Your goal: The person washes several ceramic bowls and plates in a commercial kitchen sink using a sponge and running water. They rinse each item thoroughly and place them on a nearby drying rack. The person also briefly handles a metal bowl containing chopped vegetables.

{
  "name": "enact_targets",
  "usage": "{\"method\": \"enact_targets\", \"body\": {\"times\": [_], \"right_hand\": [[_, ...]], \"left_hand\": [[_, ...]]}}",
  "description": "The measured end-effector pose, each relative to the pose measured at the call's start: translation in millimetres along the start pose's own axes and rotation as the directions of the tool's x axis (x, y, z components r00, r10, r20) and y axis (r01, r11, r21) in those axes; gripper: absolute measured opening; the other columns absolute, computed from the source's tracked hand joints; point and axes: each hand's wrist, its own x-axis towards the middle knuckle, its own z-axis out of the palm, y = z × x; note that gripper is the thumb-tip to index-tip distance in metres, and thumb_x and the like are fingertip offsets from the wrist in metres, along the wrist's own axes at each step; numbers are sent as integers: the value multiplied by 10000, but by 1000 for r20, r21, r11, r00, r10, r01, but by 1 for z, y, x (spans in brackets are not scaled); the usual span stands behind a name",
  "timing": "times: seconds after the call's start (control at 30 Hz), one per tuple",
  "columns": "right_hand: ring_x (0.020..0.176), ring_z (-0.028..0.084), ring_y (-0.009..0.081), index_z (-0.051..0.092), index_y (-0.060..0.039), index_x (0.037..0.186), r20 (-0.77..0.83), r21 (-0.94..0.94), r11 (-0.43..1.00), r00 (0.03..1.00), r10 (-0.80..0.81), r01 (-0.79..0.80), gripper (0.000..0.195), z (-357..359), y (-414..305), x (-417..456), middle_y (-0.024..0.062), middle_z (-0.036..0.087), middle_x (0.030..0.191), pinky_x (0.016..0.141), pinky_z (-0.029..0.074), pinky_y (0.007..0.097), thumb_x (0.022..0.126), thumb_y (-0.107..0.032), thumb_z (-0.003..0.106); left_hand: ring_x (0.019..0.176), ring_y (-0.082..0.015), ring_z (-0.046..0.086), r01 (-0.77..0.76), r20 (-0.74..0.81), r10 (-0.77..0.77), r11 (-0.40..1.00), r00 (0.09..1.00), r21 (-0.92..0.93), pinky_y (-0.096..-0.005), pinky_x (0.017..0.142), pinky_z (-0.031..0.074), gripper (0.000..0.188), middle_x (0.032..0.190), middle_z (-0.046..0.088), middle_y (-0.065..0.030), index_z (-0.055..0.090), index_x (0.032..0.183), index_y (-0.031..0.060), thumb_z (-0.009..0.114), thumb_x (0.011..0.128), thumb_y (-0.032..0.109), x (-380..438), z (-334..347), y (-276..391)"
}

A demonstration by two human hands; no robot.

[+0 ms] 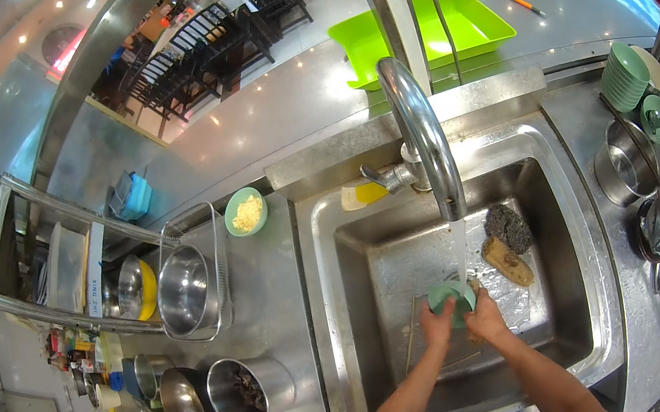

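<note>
Both hands are low in a stainless steel sink, under the water running from a curved chrome faucet. My left hand grips the left side of a small green bowl, tilted beneath the stream. My right hand is at the bowl's right side, with something brownish, partly hidden, against the fingers. Thin sticks lie on the sink floor near the hands. To the right rest a dark scouring pad and a worn yellow-brown sponge, touching each other.
Left of the sink are a green bowl of chopped yellow food, a wire basket holding a steel bowl, and a steel pot. Stacked green bowls, a steel pot and utensils stand at right. A lime-green tray lies behind the faucet.
</note>
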Motion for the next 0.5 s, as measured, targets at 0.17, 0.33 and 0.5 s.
{"method": "enact_targets", "body": {"times": [0.17,0.33,0.5], "right_hand": [[926,546,237,390,26,1224,86,439,883,970,-227,167,575,-14,-9,-17,123,557,976,810,445,302,748,-156,656],[1083,444,229,591,-13,1019,-15,465,827,936,-351,317,318,-23,10,-13,107,521,1061,920,354,320,839,-274,579],[808,490,161,600,-10,918,181,360,893,919,-351,271,295,-56,22,-11,62,531,889,716,408,301,847,-296,577]], "left_hand": [[706,-153,565,217,43,-215,923,976,-319,-287,598,458,246,862,601,-51,542,997,72,644,796,170,-12,-3,23],[612,-145,556,751,503,-564,562,655,-347,-203,406,435,142,806,568,-31,531,986,119,542,847,146,-11,-5,4],[602,-171,514,930,819,-505,-76,274,-359,-148,320,364,143,787,519,-77,517,979,110,438,874,168,-3,-10,13]]}}
